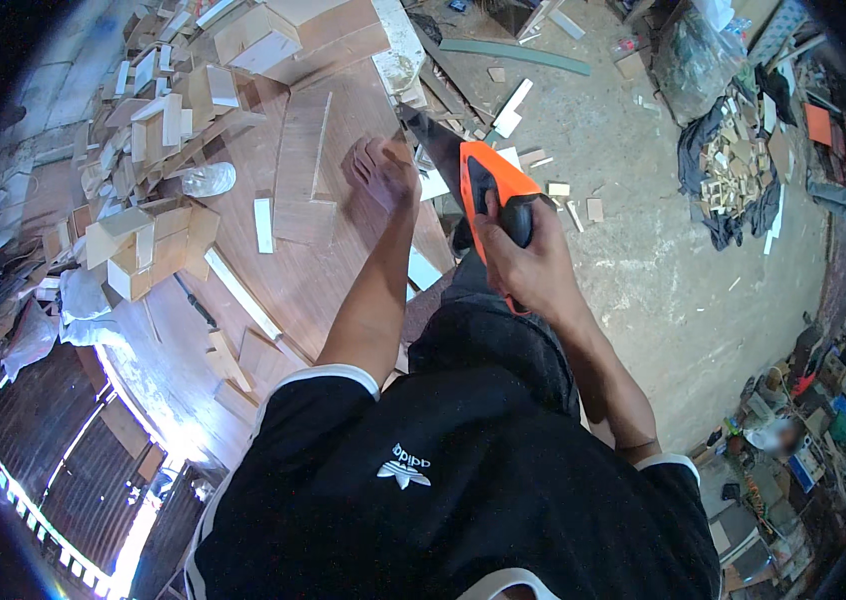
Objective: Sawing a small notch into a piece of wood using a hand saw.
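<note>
My right hand point(533, 262) is wrapped round the orange and black handle of a handsaw point(501, 162). The dark blade points forward and to the left, its far end at the right edge of the wooden worktop point(343, 265). My left hand point(383, 175) presses down on the wood beside the blade, its fingers spread and holding nothing. Whether a separate piece lies under that palm, I cannot tell. Left of it lies a flat rectangular wooden board point(301, 170). A narrow white-faced strip point(263, 225) is just beyond that board.
Wooden offcuts and box-like pieces point(158, 125) are heaped at the far left, near a clear plastic bottle point(209, 180). A screwdriver-like tool point(198, 302) lies nearer. Scraps dot the concrete floor point(643, 320); a dark sack of offcuts point(733, 190) stands right.
</note>
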`<state>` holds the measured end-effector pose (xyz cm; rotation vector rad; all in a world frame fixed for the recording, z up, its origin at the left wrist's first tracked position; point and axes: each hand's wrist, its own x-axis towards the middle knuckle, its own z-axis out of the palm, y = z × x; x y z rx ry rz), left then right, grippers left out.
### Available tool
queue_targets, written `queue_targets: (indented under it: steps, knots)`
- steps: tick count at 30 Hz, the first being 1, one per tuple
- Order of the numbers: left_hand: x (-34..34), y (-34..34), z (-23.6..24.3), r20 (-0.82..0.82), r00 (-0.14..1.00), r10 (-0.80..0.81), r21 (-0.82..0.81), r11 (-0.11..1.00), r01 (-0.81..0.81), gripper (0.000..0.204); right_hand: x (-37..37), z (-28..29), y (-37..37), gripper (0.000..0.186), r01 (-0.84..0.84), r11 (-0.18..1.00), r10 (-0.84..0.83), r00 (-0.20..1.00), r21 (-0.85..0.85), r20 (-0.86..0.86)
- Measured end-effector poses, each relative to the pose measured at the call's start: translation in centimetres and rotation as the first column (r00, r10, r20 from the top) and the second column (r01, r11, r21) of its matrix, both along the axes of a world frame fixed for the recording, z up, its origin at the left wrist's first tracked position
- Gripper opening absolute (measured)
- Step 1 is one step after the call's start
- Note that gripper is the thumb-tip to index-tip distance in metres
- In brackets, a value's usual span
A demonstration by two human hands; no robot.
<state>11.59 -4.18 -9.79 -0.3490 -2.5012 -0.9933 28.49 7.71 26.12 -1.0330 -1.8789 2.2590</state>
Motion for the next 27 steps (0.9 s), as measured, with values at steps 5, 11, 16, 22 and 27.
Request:
queue_targets:
  steps: [5, 11, 16, 22, 27]
  knots:
    - [2.5, 3.4, 2.0, 0.137, 0.99, -0.04, 0.107, 0.994, 0.026, 0.032, 0.2, -1.9, 0.0, 0.014, 0.048, 0.999, -0.046, 0.993, -0.018, 0.108]
    - [2.6, 2.7, 4.1, 0.152, 0.988, -0.009, 0.031, 0.999, 0.004, 0.035, -0.5, -2.0, -1.1, 0.015, 0.014, 1.0, -0.012, 0.993, -0.021, 0.113]
    - [2.5, 2.9, 5.3, 0.173, 0.985, 0.003, -0.016, 1.0, 0.0, 0.037, -1.1, -0.9, -1.7, 0.019, 0.032, 0.999, -0.029, 0.991, -0.021, 0.128]
    - [2.9, 3.0, 6.9, 0.191, 0.981, 0.018, -0.076, 0.997, -0.004, 0.04, -2.7, -0.7, -1.5, 0.018, 0.075, 0.997, -0.071, 0.987, -0.02, 0.141]
    - [2.9, 2.7, 8.6, 0.199, 0.98, 0.016, -0.135, 0.991, 0.011, 0.042, -6.5, -0.2, 1.1, 0.014, 0.066, 0.978, -0.045, 0.993, -0.2, 0.108]
